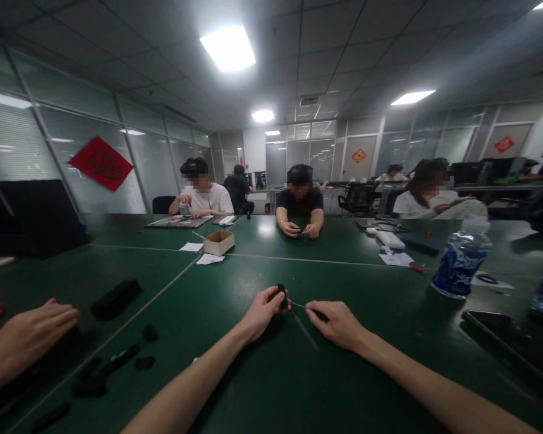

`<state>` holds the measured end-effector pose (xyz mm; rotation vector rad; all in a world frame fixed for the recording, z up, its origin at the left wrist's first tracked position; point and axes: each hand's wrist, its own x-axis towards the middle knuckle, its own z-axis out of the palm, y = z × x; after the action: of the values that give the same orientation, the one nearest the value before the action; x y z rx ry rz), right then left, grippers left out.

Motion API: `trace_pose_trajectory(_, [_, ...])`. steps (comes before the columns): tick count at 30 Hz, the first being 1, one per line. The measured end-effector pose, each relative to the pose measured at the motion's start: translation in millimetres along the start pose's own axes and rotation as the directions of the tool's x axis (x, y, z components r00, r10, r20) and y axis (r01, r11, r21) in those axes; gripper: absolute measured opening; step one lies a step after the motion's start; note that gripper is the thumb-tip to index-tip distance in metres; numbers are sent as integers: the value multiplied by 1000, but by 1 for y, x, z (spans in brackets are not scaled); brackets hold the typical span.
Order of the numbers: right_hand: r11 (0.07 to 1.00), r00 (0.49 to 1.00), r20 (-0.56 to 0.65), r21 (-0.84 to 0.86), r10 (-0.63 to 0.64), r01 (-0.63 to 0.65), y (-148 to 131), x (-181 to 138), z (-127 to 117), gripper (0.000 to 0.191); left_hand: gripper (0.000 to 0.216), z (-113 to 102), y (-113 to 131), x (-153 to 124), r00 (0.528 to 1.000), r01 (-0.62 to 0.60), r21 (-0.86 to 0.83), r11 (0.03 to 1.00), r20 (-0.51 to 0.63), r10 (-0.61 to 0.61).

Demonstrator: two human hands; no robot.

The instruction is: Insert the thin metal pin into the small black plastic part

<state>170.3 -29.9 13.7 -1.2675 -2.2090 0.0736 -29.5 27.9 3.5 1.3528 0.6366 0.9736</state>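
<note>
Over the green table, my left hand (pixel 263 312) is closed round a small black part (pixel 282 296) held upright between thumb and fingers. My right hand (pixel 337 325) grips a screwdriver with a dark handle, mostly hidden in the fist. Its thin metal shaft (pixel 298 305) points left, and the tip is at or close to the black part; whether they touch I cannot tell. Below the hands, a faint pale streak runs across the tabletop.
Another person's hand (pixel 31 340) is at the left, near a black box (pixel 115 299) and several black pieces (pixel 117 360). A small cardboard box (pixel 219 243) stands farther off. To the right are a bottle (pixel 461 259) and a phone (pixel 516 343). People sit opposite.
</note>
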Motion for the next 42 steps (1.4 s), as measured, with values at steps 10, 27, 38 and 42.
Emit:
trace_pose_trajectory(10, [999, 999, 32, -31, -36, 37, 0, -2, 1, 29, 42, 1, 0, -1, 998, 37, -35, 999, -39, -39])
trace_pose_trajectory(27, [993, 995, 95, -110, -25, 36, -1, -3, -1, 32, 30, 1, 9, -7, 999, -37, 110, 993, 26, 34])
trace_pose_trajectory(38, [993, 996, 78, -114, -33, 42, 0, -4, 0, 31, 30, 8, 18, -11, 999, -9, 137, 991, -29, 13])
trace_pose_trajectory(42, [995, 997, 78, -101, -17, 25, -2, -3, -1, 32, 31, 5, 14, -9, 999, -5, 123, 992, -31, 9])
